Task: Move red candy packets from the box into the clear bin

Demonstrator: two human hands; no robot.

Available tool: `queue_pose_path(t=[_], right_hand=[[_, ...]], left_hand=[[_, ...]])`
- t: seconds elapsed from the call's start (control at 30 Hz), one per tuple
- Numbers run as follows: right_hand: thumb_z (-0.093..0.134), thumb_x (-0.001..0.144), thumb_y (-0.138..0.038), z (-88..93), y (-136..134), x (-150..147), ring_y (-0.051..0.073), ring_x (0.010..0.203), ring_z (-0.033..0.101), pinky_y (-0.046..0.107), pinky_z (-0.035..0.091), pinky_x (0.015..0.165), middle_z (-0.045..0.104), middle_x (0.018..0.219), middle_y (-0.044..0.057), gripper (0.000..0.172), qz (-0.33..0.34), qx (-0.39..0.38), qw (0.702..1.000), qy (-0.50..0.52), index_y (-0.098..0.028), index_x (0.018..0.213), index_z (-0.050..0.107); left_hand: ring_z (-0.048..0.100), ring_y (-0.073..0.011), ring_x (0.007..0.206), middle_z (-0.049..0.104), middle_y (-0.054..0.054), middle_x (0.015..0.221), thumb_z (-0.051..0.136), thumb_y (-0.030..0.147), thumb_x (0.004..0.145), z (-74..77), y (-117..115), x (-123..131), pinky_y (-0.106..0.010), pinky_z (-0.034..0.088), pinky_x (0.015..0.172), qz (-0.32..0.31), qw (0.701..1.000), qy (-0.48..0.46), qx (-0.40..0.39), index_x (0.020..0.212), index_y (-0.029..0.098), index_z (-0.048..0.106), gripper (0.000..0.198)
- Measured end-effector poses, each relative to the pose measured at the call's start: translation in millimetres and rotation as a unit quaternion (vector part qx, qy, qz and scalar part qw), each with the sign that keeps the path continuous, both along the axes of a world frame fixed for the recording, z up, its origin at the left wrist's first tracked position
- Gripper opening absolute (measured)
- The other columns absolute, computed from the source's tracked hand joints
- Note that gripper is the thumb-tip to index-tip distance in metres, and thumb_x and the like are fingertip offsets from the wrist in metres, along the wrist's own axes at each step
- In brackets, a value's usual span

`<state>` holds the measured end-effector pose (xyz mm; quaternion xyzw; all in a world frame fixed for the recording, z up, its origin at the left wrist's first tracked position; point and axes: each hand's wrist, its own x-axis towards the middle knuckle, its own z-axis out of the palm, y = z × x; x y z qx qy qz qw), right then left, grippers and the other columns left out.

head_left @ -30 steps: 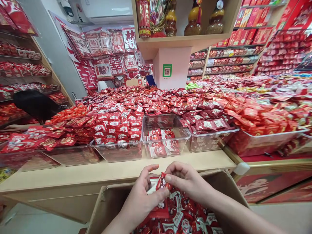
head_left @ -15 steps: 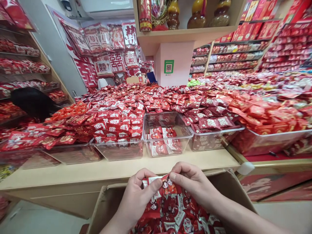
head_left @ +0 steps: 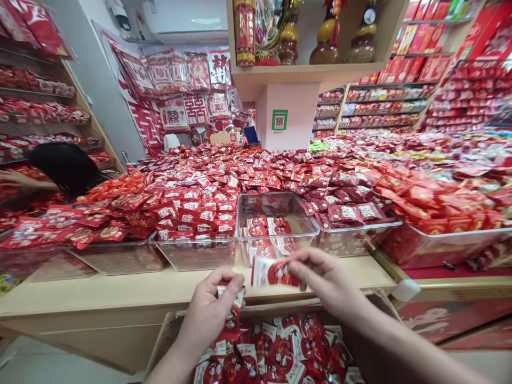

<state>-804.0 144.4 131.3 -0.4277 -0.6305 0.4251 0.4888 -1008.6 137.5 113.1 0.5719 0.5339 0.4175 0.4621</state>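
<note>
My right hand (head_left: 320,274) pinches a red-and-white candy packet (head_left: 269,272) by its right end, above the counter's front edge and before a clear plastic bin (head_left: 279,234). Several like packets lie in rows in that bin, with its back part bare. Left of it, my left hand (head_left: 214,304) is closed on another red-and-white packet (head_left: 231,319), partly covered by the fingers. Below both hands, an open cardboard box (head_left: 162,341) holds many loose packets (head_left: 276,352) of the same look.
Clear bins heaped with red packets flank the half-filled one: bright red (head_left: 196,218) on the left, dark red (head_left: 354,210) on the right. A wooden shelf (head_left: 316,72) with gourd ornaments overhangs the counter (head_left: 132,288). At far left is another person's dark-haired head (head_left: 66,165).
My hands have moved apart. My right hand has lifted a packet up toward the bin; my left has drawn left with another packet. The view has tilted up slightly.
</note>
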Motion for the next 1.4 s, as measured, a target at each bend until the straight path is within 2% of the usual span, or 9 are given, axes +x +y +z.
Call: queue_pose_path(t=[0.07,0.13,0.33,0.47,0.87,1.07,1.2,1.3,1.4], right_hand=[[0.050,0.075,-0.034,19.1,31.5,6.8,0.010,0.054,0.047,0.023,0.039,0.051,0.054,0.063,0.000,0.021,-0.079,0.072,0.993,-0.054,-0.015,0.079,0.057],[0.049,0.076,-0.029,32.2,70.4,8.7,0.009,0.056,0.048,0.022,0.039,0.052,0.056,0.067,0.002,0.018,-0.100,0.070,0.983,-0.135,-0.015,0.082,0.058],[0.053,0.069,-0.011,19.8,154.5,-17.4,0.007,0.041,0.040,0.021,0.036,0.043,0.051,0.049,-0.003,0.008,0.032,-0.175,0.905,-0.386,-0.013,0.070,0.061],[0.056,0.066,-0.009,6.9,163.6,-33.7,0.006,0.038,0.039,0.021,0.035,0.042,0.048,0.043,-0.005,0.008,0.066,-0.193,0.876,-0.437,-0.013,0.066,0.062],[0.064,0.054,-0.012,4.1,159.7,-43.8,0.017,0.067,0.056,0.022,0.037,0.054,0.062,0.069,0.005,0.022,0.042,-0.104,0.800,-0.589,-0.013,0.076,0.063],[0.066,0.055,-0.019,-1.8,164.2,-43.2,0.017,0.060,0.055,0.023,0.034,0.049,0.061,0.063,0.006,0.010,0.030,-0.025,0.813,-0.581,-0.014,0.063,0.060],[0.054,0.070,-0.028,7.8,168.3,-36.5,0.015,0.064,0.053,0.023,0.034,0.055,0.061,0.070,0.006,0.013,-0.025,0.068,0.844,-0.532,-0.015,0.070,0.057],[0.046,0.077,-0.030,24.4,147.3,-36.0,0.012,0.064,0.051,0.022,0.034,0.058,0.060,0.072,0.004,0.016,-0.046,0.149,0.875,-0.458,-0.017,0.074,0.055],[0.046,0.077,-0.031,31.2,101.7,-42.4,0.010,0.057,0.047,0.021,0.034,0.054,0.056,0.063,0.001,0.019,0.014,0.194,0.926,-0.325,-0.016,0.069,0.054]], left_hand=[[0.050,-0.0087,0.045,0.054,0.006,0.051,0.053,0.044,0.069,-2.6,8.4,-3.2,-0.018,0.037,0.044,0.030,0.999,-0.029,-0.026,0.068,0.020,0.048,0.024],[0.049,-0.0084,0.044,0.052,0.007,0.049,0.055,0.043,0.068,-7.5,13.0,-3.7,-0.017,0.036,0.044,0.035,0.999,-0.029,-0.019,0.068,0.020,0.048,0.023],[0.044,-0.0067,0.044,0.048,0.007,0.049,0.053,0.041,0.070,-13.4,7.9,-0.5,-0.017,0.034,0.044,0.028,0.999,0.017,0.020,0.068,0.018,0.051,0.023],[0.044,-0.0077,0.045,0.047,0.006,0.049,0.053,0.040,0.070,-9.1,2.5,0.5,-0.018,0.035,0.046,0.041,0.998,0.032,0.037,0.066,0.018,0.051,0.023],[0.045,-0.0081,0.047,0.047,0.006,0.052,0.049,0.042,0.073,-11.0,5.9,-2.0,-0.018,0.035,0.047,0.003,0.998,0.064,0.027,0.068,0.019,0.051,0.024],[0.045,-0.0089,0.046,0.048,0.005,0.051,0.051,0.041,0.071,-6.1,4.7,-0.6,-0.019,0.035,0.045,0.039,0.998,0.035,0.035,0.064,0.018,0.053,0.024],[0.046,-0.0089,0.047,0.051,0.003,0.060,0.039,0.034,0.076,-6.1,4.8,-6.7,-0.019,0.037,0.044,0.020,0.997,-0.066,0.031,0.074,0.018,0.056,0.024],[0.050,-0.0082,0.048,0.050,0.005,0.065,0.036,0.019,0.074,-7.7,5.6,-11.3,-0.019,0.038,0.045,-0.007,0.992,-0.128,0.001,0.089,0.021,0.051,0.022],[0.053,-0.0085,0.048,0.052,0.006,0.065,0.043,0.016,0.072,-6.8,7.9,-10.9,-0.019,0.040,0.045,0.012,0.988,-0.151,-0.027,0.100,0.024,0.043,0.029]])
